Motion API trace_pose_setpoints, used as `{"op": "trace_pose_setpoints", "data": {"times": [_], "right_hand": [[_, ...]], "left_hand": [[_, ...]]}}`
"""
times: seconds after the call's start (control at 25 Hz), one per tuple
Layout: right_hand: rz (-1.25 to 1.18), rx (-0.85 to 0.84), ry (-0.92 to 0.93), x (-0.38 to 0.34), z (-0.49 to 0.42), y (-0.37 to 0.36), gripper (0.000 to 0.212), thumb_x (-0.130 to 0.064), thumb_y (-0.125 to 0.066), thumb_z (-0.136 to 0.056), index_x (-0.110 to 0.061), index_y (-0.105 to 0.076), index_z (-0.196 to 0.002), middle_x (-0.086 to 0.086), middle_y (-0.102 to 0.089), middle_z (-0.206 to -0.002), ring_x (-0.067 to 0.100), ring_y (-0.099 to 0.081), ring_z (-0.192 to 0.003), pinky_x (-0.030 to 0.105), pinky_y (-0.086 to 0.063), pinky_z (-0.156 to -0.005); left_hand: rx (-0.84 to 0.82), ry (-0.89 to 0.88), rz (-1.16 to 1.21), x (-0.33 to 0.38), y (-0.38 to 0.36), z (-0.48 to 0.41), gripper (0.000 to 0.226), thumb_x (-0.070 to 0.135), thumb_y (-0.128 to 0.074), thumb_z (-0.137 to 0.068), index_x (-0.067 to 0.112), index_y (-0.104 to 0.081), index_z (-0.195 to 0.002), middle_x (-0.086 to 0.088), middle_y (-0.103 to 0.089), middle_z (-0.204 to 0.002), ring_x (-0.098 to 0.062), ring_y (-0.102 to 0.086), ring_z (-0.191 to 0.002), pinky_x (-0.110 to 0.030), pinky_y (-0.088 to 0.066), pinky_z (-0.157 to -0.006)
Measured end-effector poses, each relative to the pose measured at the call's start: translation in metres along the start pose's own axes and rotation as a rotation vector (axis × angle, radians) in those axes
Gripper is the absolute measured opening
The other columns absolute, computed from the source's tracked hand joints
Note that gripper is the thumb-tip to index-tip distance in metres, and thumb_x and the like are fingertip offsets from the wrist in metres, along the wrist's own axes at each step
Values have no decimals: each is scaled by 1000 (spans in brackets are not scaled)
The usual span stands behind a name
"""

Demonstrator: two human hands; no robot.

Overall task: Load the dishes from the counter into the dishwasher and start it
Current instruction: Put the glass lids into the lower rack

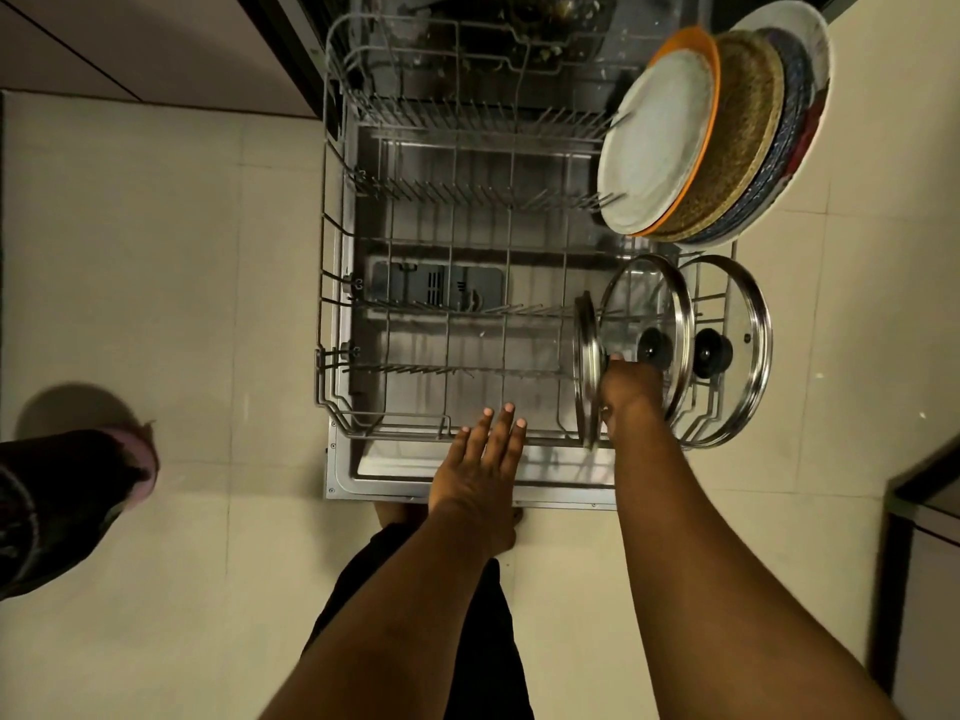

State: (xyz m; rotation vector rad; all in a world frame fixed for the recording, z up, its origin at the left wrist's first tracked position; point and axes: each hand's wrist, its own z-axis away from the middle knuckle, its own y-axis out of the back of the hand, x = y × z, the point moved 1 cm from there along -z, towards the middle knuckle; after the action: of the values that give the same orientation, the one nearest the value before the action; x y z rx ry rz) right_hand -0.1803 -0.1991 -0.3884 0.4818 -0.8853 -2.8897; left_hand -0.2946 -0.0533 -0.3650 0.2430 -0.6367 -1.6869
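Head view looks straight down on the pulled-out lower rack of the dishwasher. A stack of plates stands on edge between the tines at the rack's 1 o'clock corner, probably so that water reaches both faces. Two glass lids stand upright the same way at 4 o'clock. A third lid, seen edge-on, stands just at their 9 o'clock side with its rim down among the wires.

The right hand holds this third lid on the side facing the glass lids. It is curled against that side, seemingly to keep the lid upright while it settles, though most of its fingers are hidden. The left hand hangs at the rack's 6 o'clock rail, its fingers straight and slightly apart, holding nothing. I cannot tell whether they touch the rail. No worktop is in view.
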Motion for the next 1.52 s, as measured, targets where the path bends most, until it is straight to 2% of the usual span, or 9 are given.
{"op": "trace_pose_setpoints", "data": {"times": [0.12,0.24,0.32,0.4,0.48,0.56,0.84,1.4,1.52], "right_hand": [[-57,-49,-36,-12,7,5,39,-26,-40,-102,3,-58,-120,13,-63,-94,20,-58,-71,40,-53,-84],[-141,11,51,-20,27,4,66,-58,-29,-99,-4,-52,-129,18,-59,-124,32,-60,-106,45,-46,-96],[-34,39,237,-14,45,-2,73,-70,-29,-92,-13,-48,-134,16,-58,-127,36,-57,-114,46,-47,-94],[215,119,423,2,52,-6,58,-59,-44,-93,-16,-48,-132,13,-63,-120,33,-61,-107,40,-48,-86],[439,314,553,13,54,-3,34,-32,-53,-95,-10,-53,-122,16,-68,-102,35,-66,-95,38,-51,-77],[543,402,581,12,62,6,26,-19,-54,-96,-7,-55,-118,18,-69,-96,36,-68,-91,39,-53,-74],[514,523,546,4,74,24,26,-22,-55,-98,-3,-57,-116,20,-69,-97,36,-69,-89,34,-50,-70],[490,512,640,2,55,22,30,-15,-57,-96,-5,-53,-124,20,-68,-102,37,-68,-93,40,-54,-74],[437,451,687,-1,50,21,31,-17,-55,-97,-9,-54,-128,14,-69,-106,31,-66,-98,38,-52,-79]], "left_hand": [[30,8,31,-1,-6,-3,98,57,-38,-97,12,38,-138,-11,44,-149,-30,31,-144,-44,16,-116],[38,7,33,-1,-9,-4,100,59,-39,-97,12,40,-136,-10,46,-146,-30,32,-144,-43,17,-115],[36,10,27,-1,-9,-5,99,59,-37,-97,12,40,-136,-11,45,-147,-30,31,-144,-43,16,-116],[30,13,29,0,-9,-6,98,60,-36,-97,12,40,-136,-11,43,-150,-30,31,-144,-44,15,-117],[26,17,27,0,-10,-8,98,61,-35,-97,12,39,-137,-11,41,-152,-30,31,-145,-44,15,-117],[13,18,32,-1,-9,-8,99,61,-37,-96,13,36,-142,-10,40,-153,-30,30,-145,-44,15,-117],[-5,28,22,0,-8,-9,105,59,-44,-93,14,36,-142,-11,41,-153,-30,30,-145,-43,16,-114],[-3,34,32,1,-11,-13,105,59,-45,-92,15,36,-142,-10,42,-151,-30,32,-144,-44,16,-115],[-3,36,40,2,-12,-13,105,59,-44,-92,15,36,-143,-10,42,-151,-31,32,-144,-44,16,-115]]}}
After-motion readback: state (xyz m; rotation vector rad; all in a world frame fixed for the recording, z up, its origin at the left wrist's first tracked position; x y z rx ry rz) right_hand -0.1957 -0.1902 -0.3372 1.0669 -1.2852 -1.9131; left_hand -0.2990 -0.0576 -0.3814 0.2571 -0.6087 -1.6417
